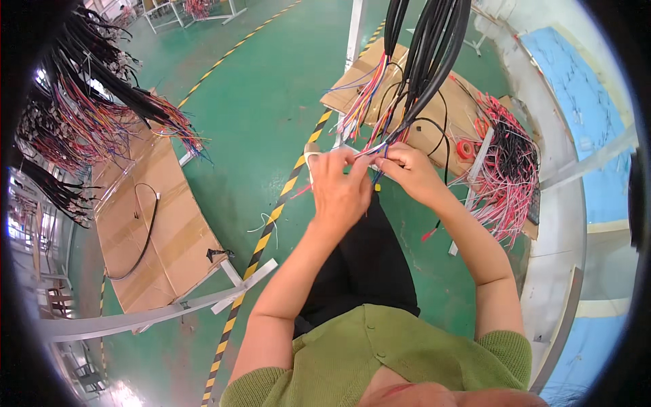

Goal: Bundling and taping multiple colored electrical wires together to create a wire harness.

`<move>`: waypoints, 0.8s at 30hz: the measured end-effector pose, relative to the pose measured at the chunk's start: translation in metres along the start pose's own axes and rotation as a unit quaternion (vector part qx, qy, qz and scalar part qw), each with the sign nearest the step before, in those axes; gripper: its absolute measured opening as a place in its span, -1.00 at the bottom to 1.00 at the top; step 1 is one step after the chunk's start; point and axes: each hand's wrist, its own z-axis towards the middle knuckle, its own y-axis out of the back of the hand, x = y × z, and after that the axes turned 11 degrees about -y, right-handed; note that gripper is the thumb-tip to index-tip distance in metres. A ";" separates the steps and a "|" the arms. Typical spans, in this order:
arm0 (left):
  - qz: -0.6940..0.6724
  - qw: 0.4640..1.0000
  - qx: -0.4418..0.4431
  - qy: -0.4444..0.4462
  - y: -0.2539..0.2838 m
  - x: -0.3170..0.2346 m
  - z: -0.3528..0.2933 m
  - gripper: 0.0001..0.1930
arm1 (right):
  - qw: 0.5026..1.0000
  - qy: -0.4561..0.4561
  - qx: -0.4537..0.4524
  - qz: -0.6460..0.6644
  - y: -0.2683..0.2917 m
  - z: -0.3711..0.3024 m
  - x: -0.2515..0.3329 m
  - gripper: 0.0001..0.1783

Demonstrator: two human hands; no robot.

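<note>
A bunch of thick black cables (428, 57) hangs down in front of me, with thin coloured wires (371, 102) fanning out of the cut ends. Both hands are at the lower wire ends, close together. My left hand (339, 190) is closed, its fingertips pinching some thin wires; a pale wrap shows on one of its fingers. Beside it, my right hand (415, 176) pinches wires of the same bunch between thumb and forefinger. White, blue and red strands show around the fingertips. A small yellow piece (378, 187) hangs just below them. The exact gripped ends are partly hidden by the fingers.
Cardboard (349, 91) lies behind the cables. On its right sit a heap of pink, red and black wires (508, 169) and a red tape roll (465, 149). At left, more cable bundles (115, 98) hang over a cardboard-covered rack (163, 230). Striped tape (254, 254) crosses the green floor.
</note>
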 end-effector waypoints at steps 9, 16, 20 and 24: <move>-0.370 0.883 0.083 0.278 0.001 -0.004 0.004 -0.85 | 0.990 -0.126 0.054 0.021 0.001 0.003 0.024 -0.63; -0.393 0.873 0.176 0.227 0.026 0.016 0.007 -0.75 | 0.971 -0.035 0.235 0.024 0.021 0.007 0.020 -0.62; -0.386 0.879 0.165 0.225 0.024 0.015 -0.001 -0.68 | 0.960 -0.125 0.249 -0.003 0.028 0.004 0.034 -0.61; -0.350 0.913 0.134 0.159 0.015 0.010 -0.008 -0.58 | 0.946 -0.157 0.278 0.054 0.035 0.001 0.037 -0.59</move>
